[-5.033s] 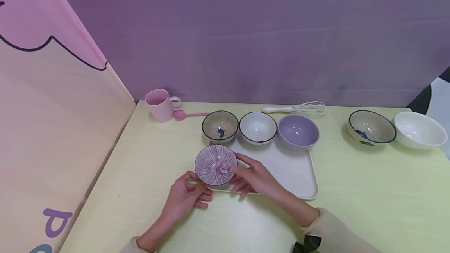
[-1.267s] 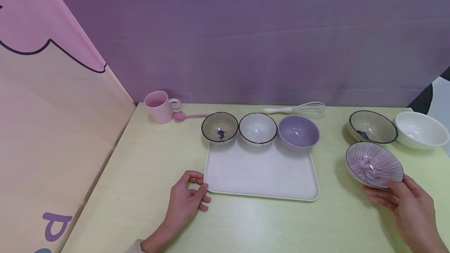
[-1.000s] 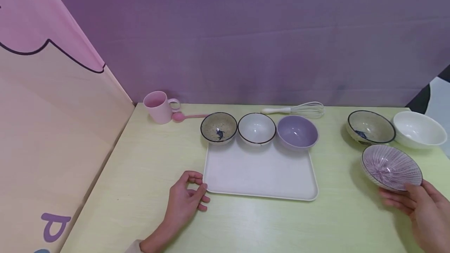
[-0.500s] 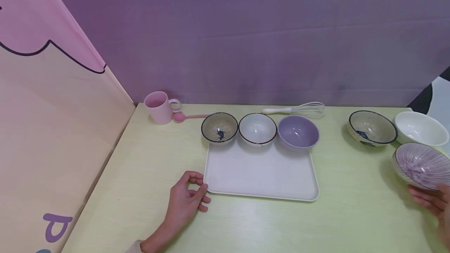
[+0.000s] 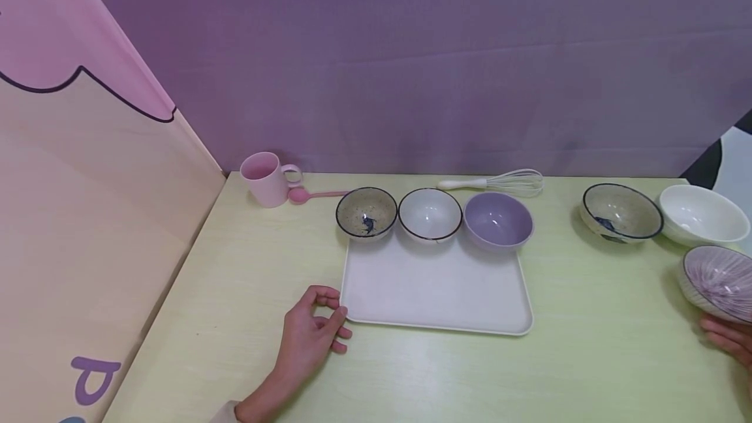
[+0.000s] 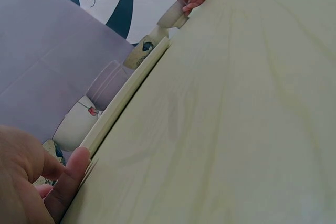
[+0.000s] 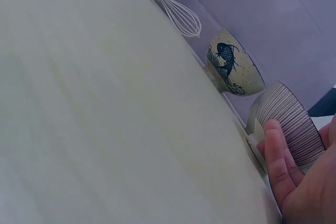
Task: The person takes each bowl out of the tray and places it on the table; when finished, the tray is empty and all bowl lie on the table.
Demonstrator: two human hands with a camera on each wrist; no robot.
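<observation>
At the right edge of the head view, my right hand (image 5: 728,339) holds a purple-striped bowl (image 5: 719,279), which is partly cut off there. In the right wrist view its fingers (image 7: 275,148) lie along the bowl's ribbed outer wall, low over the table. My left hand (image 5: 311,328) grips the front left corner of a white tray (image 5: 437,292) with bent fingers and thumb. Along the tray's back stand a speckled bowl with a blue motif (image 5: 367,214), a white dark-rimmed bowl (image 5: 431,214) and a plain purple bowl (image 5: 498,220).
Behind the striped bowl stand another speckled bowl (image 5: 623,213) and a white bowl (image 5: 702,214). A whisk (image 5: 499,183) lies along the table's back edge. A pink mug (image 5: 267,179) and pink spoon (image 5: 311,195) are at the back left. A purple backdrop (image 5: 446,64) rises behind.
The striped bowl has gone from over the tray's left side, where both hands were near it, to the far right in my right hand. My left hand stays at the tray corner.
</observation>
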